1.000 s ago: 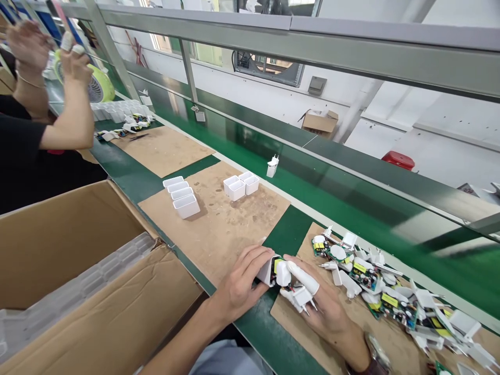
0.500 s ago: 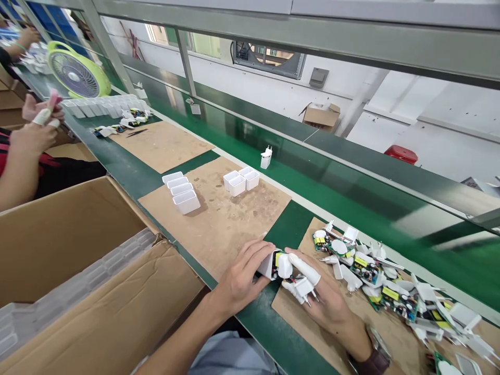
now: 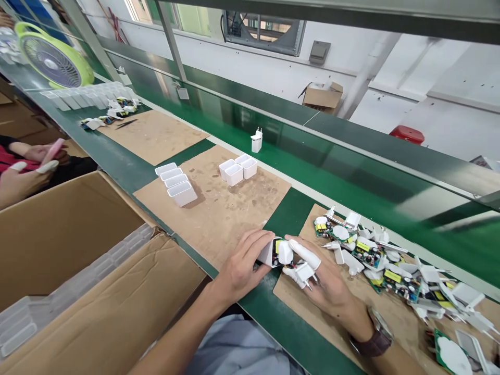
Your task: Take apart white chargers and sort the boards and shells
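My left hand is wrapped round a white plastic charger housing, its open end turned to the right. A circuit board with a yellow-labelled part and a white pad sits partly inside that end. My right hand, with white covers on some fingers, grips the board's outer end. A white plug cap with two pins, wired to the board, hangs by these fingers. Several circuit boards with plug caps lie heaped to the right. Empty white housings stand in two groups ahead.
An upright charger stands on the green conveyor belt. At left, an open cardboard box holds more housings. A green fan, a row of housings and a co-worker's hands holding something pink are farther left.
The view has tilted down and shifted slightly. The co-worker's hands have lowered. My hands keep nearly the same hold on the housing and board.
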Demonstrator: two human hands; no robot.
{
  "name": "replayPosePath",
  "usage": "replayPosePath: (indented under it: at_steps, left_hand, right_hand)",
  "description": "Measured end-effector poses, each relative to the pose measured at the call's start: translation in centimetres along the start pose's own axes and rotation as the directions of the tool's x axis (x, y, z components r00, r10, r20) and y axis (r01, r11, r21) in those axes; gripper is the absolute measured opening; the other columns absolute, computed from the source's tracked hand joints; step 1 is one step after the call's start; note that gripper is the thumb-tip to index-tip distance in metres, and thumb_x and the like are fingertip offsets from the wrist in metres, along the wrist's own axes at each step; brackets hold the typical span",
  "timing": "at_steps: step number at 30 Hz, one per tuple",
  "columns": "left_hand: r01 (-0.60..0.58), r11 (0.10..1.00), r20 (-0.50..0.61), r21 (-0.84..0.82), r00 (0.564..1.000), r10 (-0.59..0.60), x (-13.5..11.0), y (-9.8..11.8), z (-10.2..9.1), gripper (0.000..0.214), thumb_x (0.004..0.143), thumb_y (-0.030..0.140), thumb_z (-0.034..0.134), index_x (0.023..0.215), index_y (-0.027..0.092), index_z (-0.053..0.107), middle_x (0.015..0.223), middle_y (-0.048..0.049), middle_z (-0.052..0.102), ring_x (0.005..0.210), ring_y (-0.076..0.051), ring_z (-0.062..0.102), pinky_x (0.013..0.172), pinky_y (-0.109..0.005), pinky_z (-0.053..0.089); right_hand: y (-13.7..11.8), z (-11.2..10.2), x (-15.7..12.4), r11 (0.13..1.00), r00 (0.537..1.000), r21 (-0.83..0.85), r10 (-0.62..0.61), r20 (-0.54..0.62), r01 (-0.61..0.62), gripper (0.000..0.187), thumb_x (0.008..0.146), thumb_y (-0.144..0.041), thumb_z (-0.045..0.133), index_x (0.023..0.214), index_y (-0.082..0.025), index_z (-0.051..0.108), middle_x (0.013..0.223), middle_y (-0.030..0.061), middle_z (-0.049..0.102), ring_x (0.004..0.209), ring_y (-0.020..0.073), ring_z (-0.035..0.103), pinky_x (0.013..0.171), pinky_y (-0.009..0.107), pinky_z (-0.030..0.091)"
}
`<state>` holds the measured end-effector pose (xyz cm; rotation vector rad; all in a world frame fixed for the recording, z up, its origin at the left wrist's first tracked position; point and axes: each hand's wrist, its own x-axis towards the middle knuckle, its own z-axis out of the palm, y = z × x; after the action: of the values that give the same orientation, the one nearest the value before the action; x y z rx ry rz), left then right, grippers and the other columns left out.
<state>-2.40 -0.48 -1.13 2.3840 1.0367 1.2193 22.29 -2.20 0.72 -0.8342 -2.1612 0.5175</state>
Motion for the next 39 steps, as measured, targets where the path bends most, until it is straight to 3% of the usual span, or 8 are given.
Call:
replayPosePath:
  at_steps: [17,27,34,39]
  left_hand:
    - [-0.003,0.998,0.041,0.066,0.999,0.000,0.29,0.19,-0.18,0.065,0.097,0.012,0.069,0.156,0.020,0.042,0.139,-0.0171,0.064,0.133,-0.030,0.061,0.111,-0.051,0.056]
    - [0.005,0.999,0.064,0.047,0.998,-0.008,0.34,0.22,-0.25,0.063,0.098,0.016,0.069,0.155,0.020,0.042,0.140,-0.0171,0.063,0.134,-0.030,0.060,0.111,-0.051,0.056]
    - [-0.004,0.999,0.063,0.043,0.998,0.002,0.25,-0.04,-0.30,0.064,0.097,0.017,0.070,0.155,0.022,0.043,0.139,-0.0164,0.063,0.133,-0.030,0.061,0.110,-0.051,0.056]
    - [-0.017,0.998,0.048,0.056,0.999,0.014,0.30,0.02,-0.28,0.066,0.096,0.017,0.072,0.155,0.021,0.043,0.138,-0.0166,0.063,0.132,-0.030,0.062,0.110,-0.050,0.057]
  right_hand:
    - [0.16,0.24,-0.19,1.000,1.000,0.014,0.017,-0.008,-0.017,0.079,0.096,-0.002,0.054,0.167,-0.025,0.028,0.162,0.0130,0.050,0.149,0.0289,0.050,0.123,0.052,0.047]
    - [0.09,0.28,0.13,1.000,0.999,0.014,-0.019,-0.041,0.020,0.080,0.097,0.000,0.053,0.167,-0.026,0.026,0.161,0.0132,0.051,0.148,0.0267,0.051,0.123,0.048,0.049]
    - [0.11,0.12,-0.39,1.000,1.000,-0.015,0.007,0.016,-0.006,0.083,0.094,0.004,0.047,0.168,-0.024,0.023,0.165,0.0133,0.044,0.154,0.0277,0.044,0.126,0.052,0.044]
    - [0.18,-0.09,-0.29,1.000,1.000,-0.002,-0.008,0.029,0.008,0.083,0.094,0.003,0.048,0.169,-0.024,0.022,0.166,0.0128,0.045,0.152,0.0258,0.046,0.125,0.049,0.046]
